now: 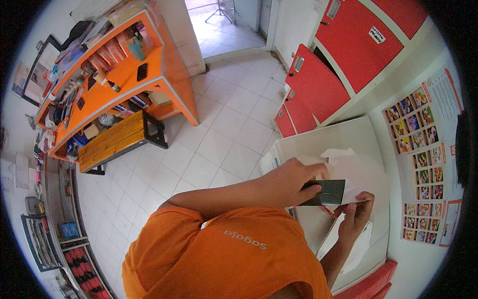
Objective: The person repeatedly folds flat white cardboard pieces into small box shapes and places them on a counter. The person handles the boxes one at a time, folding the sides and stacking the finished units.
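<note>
Dark green rectangle (329, 191) partly hidden by left hand (295, 180) gripping it; right hand (354, 211) pinches white paper (359, 172).

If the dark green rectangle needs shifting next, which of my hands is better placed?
Probably your left hand: its thumb lies over the left part of the dark green rectangle. Your right hand is past the rectangle's right edge, its fingers apparently on pale paper.
</note>
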`<state>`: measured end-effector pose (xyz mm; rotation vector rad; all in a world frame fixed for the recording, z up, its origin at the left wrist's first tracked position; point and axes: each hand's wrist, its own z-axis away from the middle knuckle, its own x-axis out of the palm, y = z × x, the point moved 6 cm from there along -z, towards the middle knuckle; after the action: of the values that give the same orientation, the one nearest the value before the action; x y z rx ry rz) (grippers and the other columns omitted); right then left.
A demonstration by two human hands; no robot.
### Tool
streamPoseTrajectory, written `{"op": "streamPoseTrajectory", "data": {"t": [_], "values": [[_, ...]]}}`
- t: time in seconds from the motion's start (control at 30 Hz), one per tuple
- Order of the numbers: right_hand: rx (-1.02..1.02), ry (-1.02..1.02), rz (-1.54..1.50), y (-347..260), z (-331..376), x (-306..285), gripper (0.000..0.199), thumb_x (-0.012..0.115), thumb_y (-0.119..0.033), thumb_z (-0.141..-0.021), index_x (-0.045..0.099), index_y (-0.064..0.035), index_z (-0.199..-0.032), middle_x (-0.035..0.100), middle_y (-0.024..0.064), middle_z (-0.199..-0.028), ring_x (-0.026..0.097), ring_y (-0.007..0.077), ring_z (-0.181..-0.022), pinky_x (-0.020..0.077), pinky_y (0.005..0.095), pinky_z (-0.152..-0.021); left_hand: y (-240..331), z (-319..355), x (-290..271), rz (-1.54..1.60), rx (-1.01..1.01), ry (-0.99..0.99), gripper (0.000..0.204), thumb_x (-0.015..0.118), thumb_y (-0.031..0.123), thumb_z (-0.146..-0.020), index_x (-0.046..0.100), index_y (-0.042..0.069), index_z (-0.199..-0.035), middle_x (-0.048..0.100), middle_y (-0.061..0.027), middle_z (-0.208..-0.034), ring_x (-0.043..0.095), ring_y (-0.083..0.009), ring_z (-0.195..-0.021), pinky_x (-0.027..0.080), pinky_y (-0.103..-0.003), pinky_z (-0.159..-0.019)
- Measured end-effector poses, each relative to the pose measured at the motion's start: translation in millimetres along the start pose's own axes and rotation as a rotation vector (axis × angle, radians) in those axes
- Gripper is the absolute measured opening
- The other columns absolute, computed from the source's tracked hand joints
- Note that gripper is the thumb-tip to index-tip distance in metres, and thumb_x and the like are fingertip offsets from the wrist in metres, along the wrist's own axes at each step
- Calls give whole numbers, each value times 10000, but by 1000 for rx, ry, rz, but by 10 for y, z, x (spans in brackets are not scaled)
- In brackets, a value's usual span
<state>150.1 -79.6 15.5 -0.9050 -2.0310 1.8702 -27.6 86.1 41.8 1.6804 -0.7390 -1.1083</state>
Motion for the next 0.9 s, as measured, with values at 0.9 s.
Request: {"op": "streamPoseTrajectory", "data": {"t": [0.9], "values": [[203,-70,172,12,282,-116,354,810,31,-777,727,5,-1121,702,101,-776,685,140,-641,541,268,-573,165,-101,553,4,196,-140,527,614,183,-956,458,163,-1460,666,-212,-935,617,-442,-845,445,-544,-769]]}}
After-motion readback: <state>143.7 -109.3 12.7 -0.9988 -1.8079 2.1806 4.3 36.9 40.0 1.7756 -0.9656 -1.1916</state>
